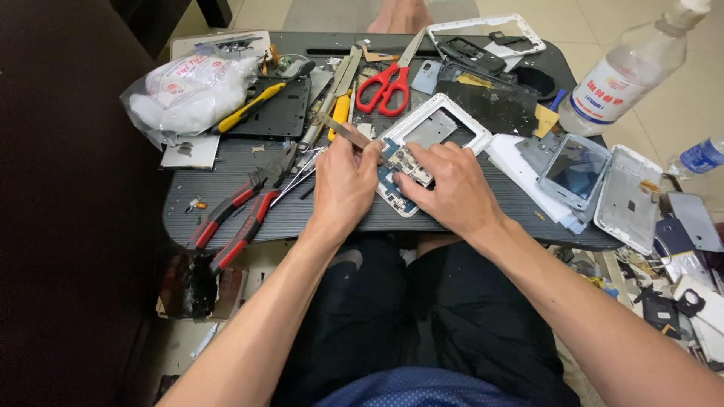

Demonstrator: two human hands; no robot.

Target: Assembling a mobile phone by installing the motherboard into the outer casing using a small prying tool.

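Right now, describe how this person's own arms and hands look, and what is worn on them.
Both arms are bare from where they enter the picture down to the fingertips: no sleeves, gloves, watch, bracelet or rings show. The left hand and right hand have short nails. Lower down, black shorts and the edge of a blue dotted shirt show.

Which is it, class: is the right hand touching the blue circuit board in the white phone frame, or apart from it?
Touching. The head view shows the right hand pressed flat on the blue circuit board, its fingers covering part of the board with no gap.
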